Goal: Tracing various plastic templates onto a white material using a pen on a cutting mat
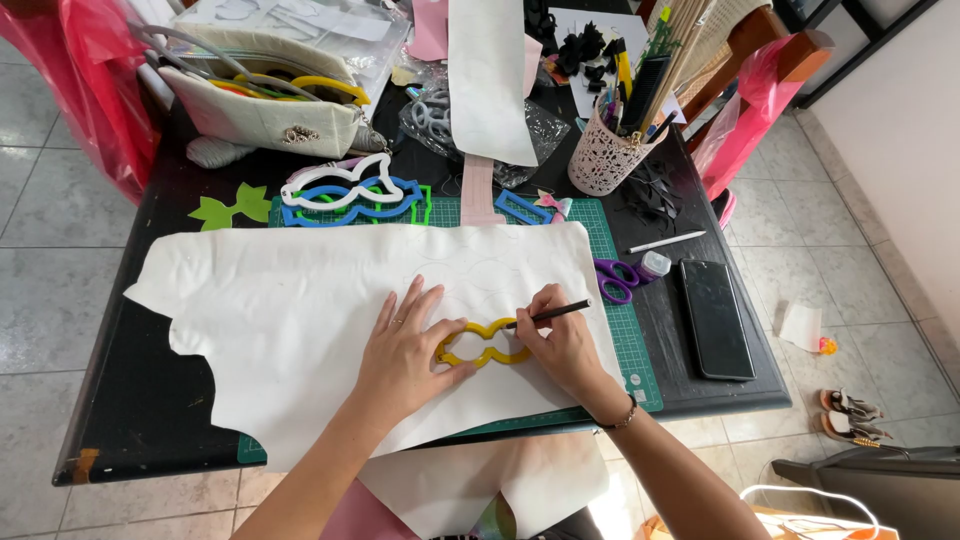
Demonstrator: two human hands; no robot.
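Observation:
A large white sheet of leather-like material lies over a green cutting mat on a black table. A yellow bow-shaped template rests on the sheet. My left hand presses flat on the template's left part, fingers spread. My right hand holds a black pencil, its tip touching the upper edge of the template.
Blue, white and green templates lie at the mat's far edge. Purple scissors, a small bottle and a black phone sit to the right. A lacy pen holder and a cream pouch stand at the back.

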